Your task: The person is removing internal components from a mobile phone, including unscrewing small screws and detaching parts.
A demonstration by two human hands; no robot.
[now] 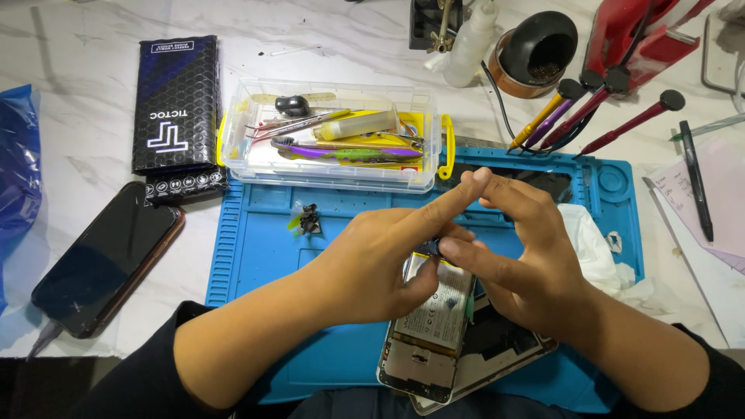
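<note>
hands (458, 256) hide opened phone's (431, 326) top

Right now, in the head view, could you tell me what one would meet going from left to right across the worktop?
Blue plastic bag → dark phone → black box → clear tool box → left hand → opened phone → right hand → white cloth → black pen.

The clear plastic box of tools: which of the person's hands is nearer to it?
Left. The left hand stretches its forefinger up to just below the clear plastic box; the right hand sits further right, over the opened phone.
</note>
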